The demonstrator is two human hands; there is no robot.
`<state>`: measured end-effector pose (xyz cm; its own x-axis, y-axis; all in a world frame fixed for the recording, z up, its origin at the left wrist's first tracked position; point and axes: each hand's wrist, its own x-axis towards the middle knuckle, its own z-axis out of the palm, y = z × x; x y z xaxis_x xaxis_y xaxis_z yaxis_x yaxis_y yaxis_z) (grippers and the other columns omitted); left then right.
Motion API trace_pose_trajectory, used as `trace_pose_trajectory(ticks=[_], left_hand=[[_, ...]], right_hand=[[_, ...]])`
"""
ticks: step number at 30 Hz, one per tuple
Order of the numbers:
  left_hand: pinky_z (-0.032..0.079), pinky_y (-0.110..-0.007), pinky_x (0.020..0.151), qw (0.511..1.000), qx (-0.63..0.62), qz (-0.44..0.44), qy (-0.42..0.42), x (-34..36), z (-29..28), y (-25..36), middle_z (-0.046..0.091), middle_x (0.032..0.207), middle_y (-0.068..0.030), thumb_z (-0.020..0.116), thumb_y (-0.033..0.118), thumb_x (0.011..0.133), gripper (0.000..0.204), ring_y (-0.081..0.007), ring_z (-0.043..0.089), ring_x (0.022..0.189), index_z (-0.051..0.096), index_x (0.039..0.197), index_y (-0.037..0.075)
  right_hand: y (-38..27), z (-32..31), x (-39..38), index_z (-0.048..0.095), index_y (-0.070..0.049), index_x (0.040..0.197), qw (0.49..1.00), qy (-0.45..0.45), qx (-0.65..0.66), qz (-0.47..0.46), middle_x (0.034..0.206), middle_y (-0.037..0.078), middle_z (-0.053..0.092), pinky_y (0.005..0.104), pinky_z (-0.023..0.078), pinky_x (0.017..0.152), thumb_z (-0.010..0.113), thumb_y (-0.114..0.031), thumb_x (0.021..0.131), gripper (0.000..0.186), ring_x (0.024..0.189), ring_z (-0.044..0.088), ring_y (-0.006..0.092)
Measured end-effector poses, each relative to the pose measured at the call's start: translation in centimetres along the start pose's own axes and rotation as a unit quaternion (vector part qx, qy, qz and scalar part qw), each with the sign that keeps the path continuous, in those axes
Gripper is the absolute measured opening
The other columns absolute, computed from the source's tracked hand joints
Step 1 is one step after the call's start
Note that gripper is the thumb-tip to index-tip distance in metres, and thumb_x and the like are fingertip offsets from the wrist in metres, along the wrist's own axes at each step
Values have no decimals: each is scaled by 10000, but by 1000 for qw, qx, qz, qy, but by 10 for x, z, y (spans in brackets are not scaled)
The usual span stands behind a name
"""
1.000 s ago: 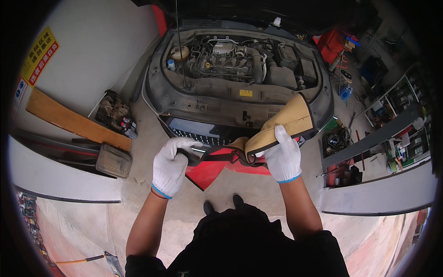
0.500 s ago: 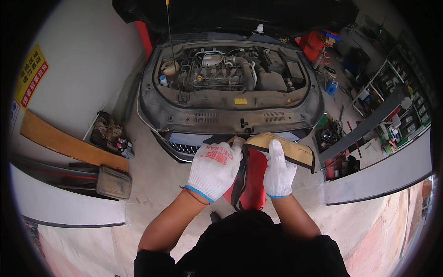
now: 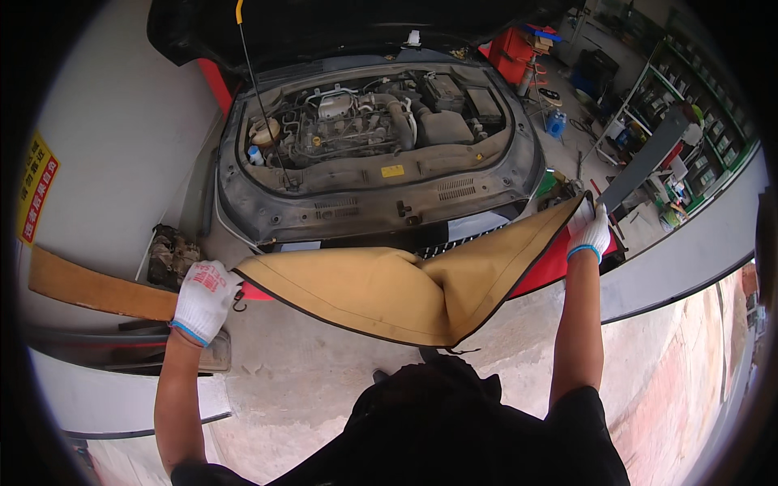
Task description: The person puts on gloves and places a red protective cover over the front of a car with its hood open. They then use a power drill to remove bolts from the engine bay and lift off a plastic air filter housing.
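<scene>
- The tan-and-red cover [image 3: 348, 287] hangs between my two hands, just ahead of my body, its tan face toward me and red showing at both ends.
- Its long axis runs crosswise, from my left hand to my right, slanting so that the right end lies farther ahead of me than the left.
- Between my hands it sags toward me, with a deep fold nearer my right hand than my left.
- My left hand [image 3: 203, 298] is closed on the left corner; a small dark hook [image 3: 239, 303] hangs just beside it.
- My right hand [image 3: 591, 232] grips the far right corner, though I can't tell exactly how the fingers sit behind it.
- Beyond the cover, between my hands, is the car's grille [image 3: 458, 241], partly hidden by the cloth; I can't tell whether they touch.
- Farther ahead lies the engine bay [image 3: 356, 125], under the raised hood [image 3: 340, 28]; neither hand reaches over it.
- Below the sagging edge is the concrete floor [image 3: 284, 356].
</scene>
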<state>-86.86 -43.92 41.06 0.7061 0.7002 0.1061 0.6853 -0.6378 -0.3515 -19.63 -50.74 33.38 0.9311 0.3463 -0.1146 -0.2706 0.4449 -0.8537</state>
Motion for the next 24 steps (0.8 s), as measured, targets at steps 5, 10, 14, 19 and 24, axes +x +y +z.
trace_pose_trajectory(ticks=[5, 10, 14, 19, 24], left_hand=[[492, -353, 875, 835, -319, -372, 252, -100, 86, -154, 673, 1039, -117, 613, 33, 967, 116, -240, 617, 982, 678, 1049, -17], [447, -289, 904, 827, -366, -384, 184, -112, 126, -136, 627, 1025, -53, 598, 20, 970, 94, -171, 568, 959, 684, 1005, 3], [440, -290, 923, 783, -471, -379, 146, -139, 113, -110, 619, 1012, -55, 568, 61, 1000, 115, -161, 563, 966, 661, 1037, 4], [438, -300, 949, 655, -647, -319, 225, -220, 157, -128, 599, 1087, -52, 491, 164, 1069, 191, -118, 538, 1020, 591, 1127, 12], [429, -313, 956, 891, -336, -286, 104, -142, 148, -128, 590, 1122, -115, 480, 181, 1074, 233, -167, 548, 1034, 593, 1093, -22]], right_hand=[[-51, -148, 177, 557, -22, 1245, 994, 95, 58, -9, 1154, 145, 680, 427, 600, 785, 566, -320, 1029, 367, 984, 717, 306], [-115, -156, 157, 605, 7, 1120, 985, 148, -43, -75, 1034, 132, 649, 476, 592, 772, 726, -316, 928, 395, 909, 678, 283], [-112, -181, 165, 622, -9, 1088, 973, 185, -139, -18, 1014, 116, 650, 475, 583, 769, 738, -268, 899, 340, 912, 662, 274], [-83, -227, 249, 692, -2, 1054, 916, 210, -336, -53, 892, 96, 671, 347, 514, 628, 639, -149, 821, 281, 747, 613, 203], [-23, -137, 304, 690, -3, 969, 848, 205, -467, -145, 806, 101, 688, 368, 507, 574, 585, -168, 830, 240, 666, 644, 209]])
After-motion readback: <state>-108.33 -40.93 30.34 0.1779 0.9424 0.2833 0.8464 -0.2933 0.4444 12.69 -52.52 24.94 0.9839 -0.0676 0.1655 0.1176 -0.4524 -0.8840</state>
